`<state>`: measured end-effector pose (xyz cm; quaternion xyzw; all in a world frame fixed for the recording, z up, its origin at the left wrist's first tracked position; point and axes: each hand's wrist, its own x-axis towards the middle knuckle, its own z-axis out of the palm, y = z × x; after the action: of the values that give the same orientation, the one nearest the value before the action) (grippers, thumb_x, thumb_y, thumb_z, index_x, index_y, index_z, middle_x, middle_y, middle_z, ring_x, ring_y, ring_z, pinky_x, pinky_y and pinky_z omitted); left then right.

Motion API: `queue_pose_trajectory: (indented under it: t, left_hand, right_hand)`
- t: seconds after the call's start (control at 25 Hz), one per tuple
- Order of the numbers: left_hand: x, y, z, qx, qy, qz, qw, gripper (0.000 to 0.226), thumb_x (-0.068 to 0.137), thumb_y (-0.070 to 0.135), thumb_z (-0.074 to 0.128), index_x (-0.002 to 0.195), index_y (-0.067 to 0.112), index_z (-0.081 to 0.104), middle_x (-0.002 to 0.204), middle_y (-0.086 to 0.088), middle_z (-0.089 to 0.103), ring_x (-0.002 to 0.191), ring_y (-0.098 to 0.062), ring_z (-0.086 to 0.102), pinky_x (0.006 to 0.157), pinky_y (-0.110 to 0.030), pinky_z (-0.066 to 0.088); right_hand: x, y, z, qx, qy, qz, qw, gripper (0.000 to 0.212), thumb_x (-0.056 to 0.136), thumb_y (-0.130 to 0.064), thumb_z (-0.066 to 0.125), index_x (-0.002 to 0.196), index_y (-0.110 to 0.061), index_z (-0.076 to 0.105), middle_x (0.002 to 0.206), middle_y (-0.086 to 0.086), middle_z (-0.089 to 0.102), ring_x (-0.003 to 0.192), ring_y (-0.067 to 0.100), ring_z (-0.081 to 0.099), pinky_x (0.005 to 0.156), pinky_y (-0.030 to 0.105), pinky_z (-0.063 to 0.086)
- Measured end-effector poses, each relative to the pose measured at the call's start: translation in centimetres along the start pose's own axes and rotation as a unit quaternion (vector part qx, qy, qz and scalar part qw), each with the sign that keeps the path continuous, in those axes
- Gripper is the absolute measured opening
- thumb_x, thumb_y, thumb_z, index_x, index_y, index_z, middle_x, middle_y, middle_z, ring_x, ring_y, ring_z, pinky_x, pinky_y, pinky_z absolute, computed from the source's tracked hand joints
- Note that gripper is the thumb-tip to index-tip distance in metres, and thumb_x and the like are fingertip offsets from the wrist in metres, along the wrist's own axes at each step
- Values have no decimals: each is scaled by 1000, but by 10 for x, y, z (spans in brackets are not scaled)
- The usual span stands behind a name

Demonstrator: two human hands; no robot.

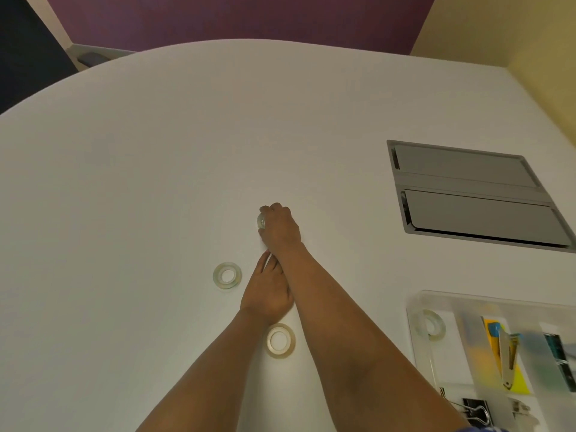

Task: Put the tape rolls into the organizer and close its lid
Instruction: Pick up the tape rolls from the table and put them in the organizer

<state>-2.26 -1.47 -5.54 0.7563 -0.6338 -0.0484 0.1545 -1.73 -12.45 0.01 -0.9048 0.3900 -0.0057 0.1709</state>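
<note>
My right hand point(280, 227) reaches to the middle of the white table and is closed around a clear tape roll point(261, 221), held on edge. My left hand point(267, 288) lies flat on the table just below it, fingers together, holding nothing. A clear tape roll point(227, 275) lies flat to the left of my left hand. Another tape roll point(280, 340), with a tan tint, lies flat between my forearms. The clear plastic organizer point(414, 335) stands at the lower right, with one tape roll point(431, 326) in its left compartment.
The organizer also holds a stapler point(506, 353), yellow notes and binder clips point(475, 408). A grey cable hatch point(473, 194) is set into the table at the right. The table's curved far edge meets a purple wall.
</note>
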Motion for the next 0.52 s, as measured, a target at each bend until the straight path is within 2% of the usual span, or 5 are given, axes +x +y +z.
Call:
queue_pose_trajectory:
  t: [0.08,0.16,0.28,0.4,0.52]
  left_hand:
    - [0,0,0,-6,-20,-13,1000,54,97,32,48,146,13,36,151,-7,41,143,-24,34,117,-42,3]
    - [1,-2,1,3,-57,-22,998,54,101,36,32,151,17,23,159,-2,26,149,-18,16,121,-34,-5]
    - [4,1,-2,1,-106,-35,994,54,103,37,19,153,19,8,163,1,6,151,-14,-2,124,-36,-5]
    - [4,13,-11,-21,-138,-73,988,54,103,39,17,153,22,6,163,2,-1,150,-14,-5,124,-38,-2]
    - [-4,32,-18,-14,-158,-88,983,52,104,38,17,153,22,10,163,2,2,151,-15,-1,124,-37,0]
  right_hand:
    - [-4,2,-6,11,14,11,1000,42,96,-13,52,137,-11,45,136,10,47,123,25,46,92,32,49]
    - [-12,7,-16,34,29,21,999,45,94,-12,53,138,-11,45,136,10,47,125,25,45,93,33,49]
    - [-32,21,-36,67,61,46,995,48,92,-13,57,139,-13,45,138,9,47,126,25,44,92,35,49]
    - [-60,42,-56,85,95,76,989,48,89,-13,60,136,-14,48,135,9,49,125,25,45,90,36,50]
    - [-96,66,-74,112,122,100,981,47,87,-9,61,133,-14,52,134,10,49,123,27,47,89,35,51]
